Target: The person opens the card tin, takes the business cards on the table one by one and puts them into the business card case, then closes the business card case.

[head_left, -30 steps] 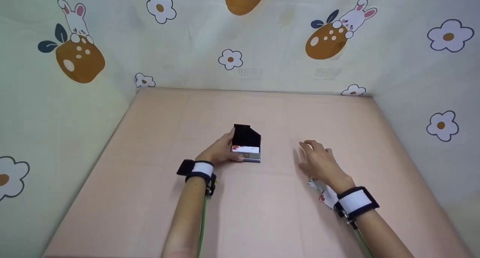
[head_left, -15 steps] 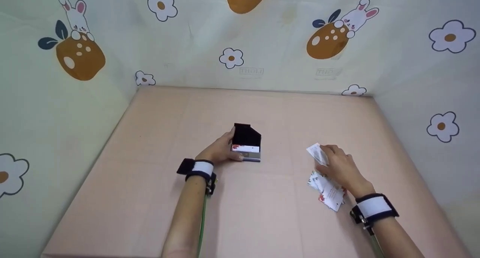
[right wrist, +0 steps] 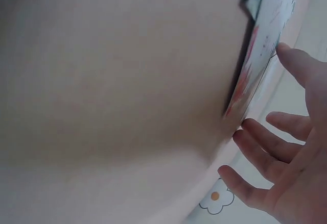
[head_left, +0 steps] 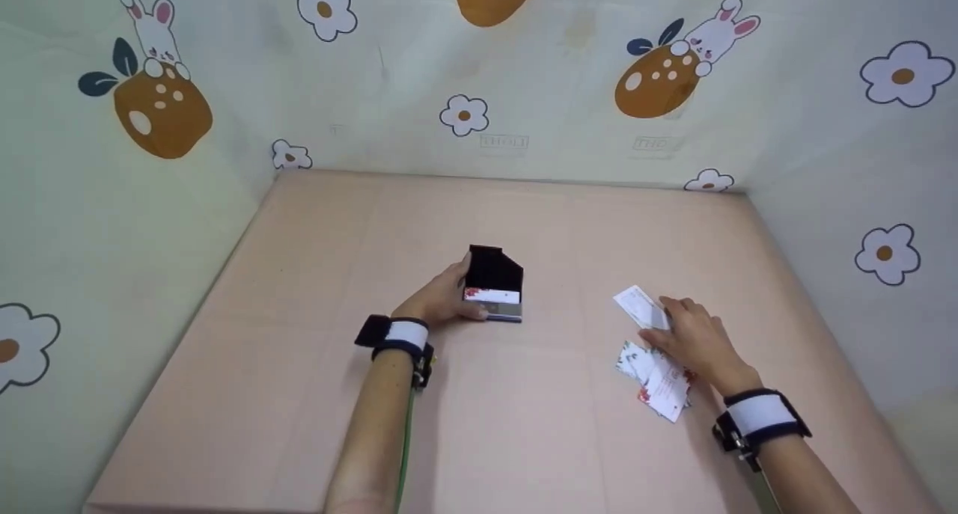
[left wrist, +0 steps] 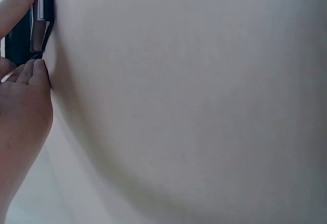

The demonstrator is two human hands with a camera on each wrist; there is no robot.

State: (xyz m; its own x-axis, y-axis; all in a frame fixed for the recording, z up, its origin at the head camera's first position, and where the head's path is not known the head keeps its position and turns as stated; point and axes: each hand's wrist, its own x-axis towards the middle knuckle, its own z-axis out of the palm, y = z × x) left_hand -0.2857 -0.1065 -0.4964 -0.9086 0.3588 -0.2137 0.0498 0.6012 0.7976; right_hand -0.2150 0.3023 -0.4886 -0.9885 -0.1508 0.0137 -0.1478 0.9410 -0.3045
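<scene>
A small card case (head_left: 503,309) stands with its black lid (head_left: 494,268) flipped up, and a white card with a red pattern (head_left: 491,295) shows inside it. My left hand (head_left: 441,297) grips the case by its left side, thumb at the front; in the left wrist view the case (left wrist: 45,9) lies partly behind the fingers. At the right, a white card (head_left: 641,306) lies slanted on the table, its near end at the fingertips of my right hand (head_left: 700,343). Those fingers are spread and relaxed. Just below lie several overlapping cards (head_left: 666,390) printed with red flowers and green leaves.
The table (head_left: 524,424) has a pale pink cover. Patterned walls (head_left: 389,72) stand along its back and both sides. Each wrist wears a strap (head_left: 765,417) with a small camera and a cable.
My right hand has drawn back to the right, uncovering the slanted white card and the card pile. The left hand and the case have stayed in place.
</scene>
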